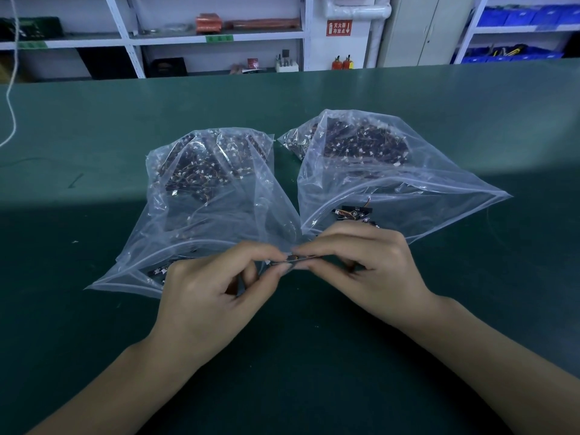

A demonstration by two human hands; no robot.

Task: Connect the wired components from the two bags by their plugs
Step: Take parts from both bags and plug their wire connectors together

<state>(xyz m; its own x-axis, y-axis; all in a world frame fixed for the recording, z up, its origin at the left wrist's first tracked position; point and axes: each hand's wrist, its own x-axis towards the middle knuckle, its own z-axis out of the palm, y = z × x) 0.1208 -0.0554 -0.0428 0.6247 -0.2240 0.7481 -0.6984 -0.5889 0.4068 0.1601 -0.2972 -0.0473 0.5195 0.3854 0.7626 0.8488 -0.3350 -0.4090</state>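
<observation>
Wired components (293, 259), small and dark with thin reddish leads, sit pinched between both hands just above the green surface (314, 356), right in front of the mouths of two clear plastic bags. How many pieces are in the pinch, and whether their plugs are joined, cannot be told, since the fingertips cover most of them.

The left hand (207, 296) has its thumb and forefinger closed on the left end of the components, with the other fingers curled underneath. The right hand (373, 265) mirrors it, thumb and forefinger closed on the right end, the remaining fingers bent loosely over the top. The fingertips of the two hands nearly meet at the middle.

The left bag (201, 189) lies open toward the person, its rim touching the left hand's knuckles; a heap of dark components with white plugs and orange wires fills its far end, and a few pieces show near the opening. The right bag (392, 171) lies just beside it, also open toward the person, with a similar heap at its far end and a few loose dark pieces (353, 212) close to the mouth, just beyond the right hand.

White shelving (219, 36) with boxes stands behind the surface, and a white cord (11, 98) hangs at the far left.
</observation>
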